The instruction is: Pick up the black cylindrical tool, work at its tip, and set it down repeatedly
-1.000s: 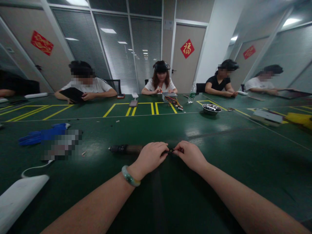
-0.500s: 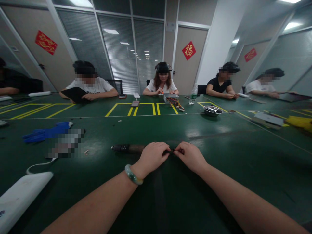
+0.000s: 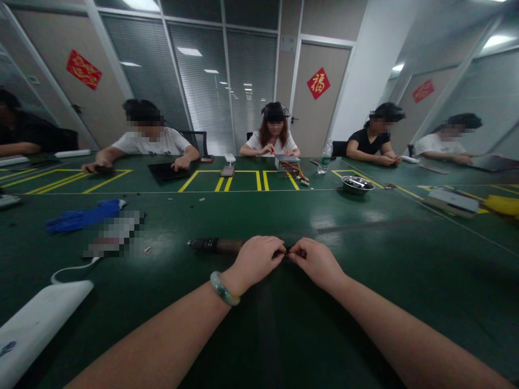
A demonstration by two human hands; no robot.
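My left hand point(image 3: 259, 258), with a green bangle point(image 3: 224, 289) on its wrist, is closed in a pinch above the green table point(image 3: 170, 319). Facing it, my right hand point(image 3: 318, 262) pinches too, and the fingertips of both nearly meet. Something small and dark sits between them, too small to name. Behind my left hand lies a dark cylindrical tool point(image 3: 214, 245) with a narrow metal tip pointing left, like an electric screwdriver; my hand hides its right end.
On the left lie a blue glove point(image 3: 87, 217), a phone point(image 3: 115, 235) on a white cable and a white power bank point(image 3: 44, 324). A metal bowl point(image 3: 357, 185), a water bottle point(image 3: 325, 158) and a metal box with wires point(image 3: 287, 161) stand across the table. Several people sit opposite.
My hands stay nearly in place, fingertips slightly shifted. Across the table at left, a person has lowered a dark panel onto the table and reached an arm out sideways. The view has shifted slightly.
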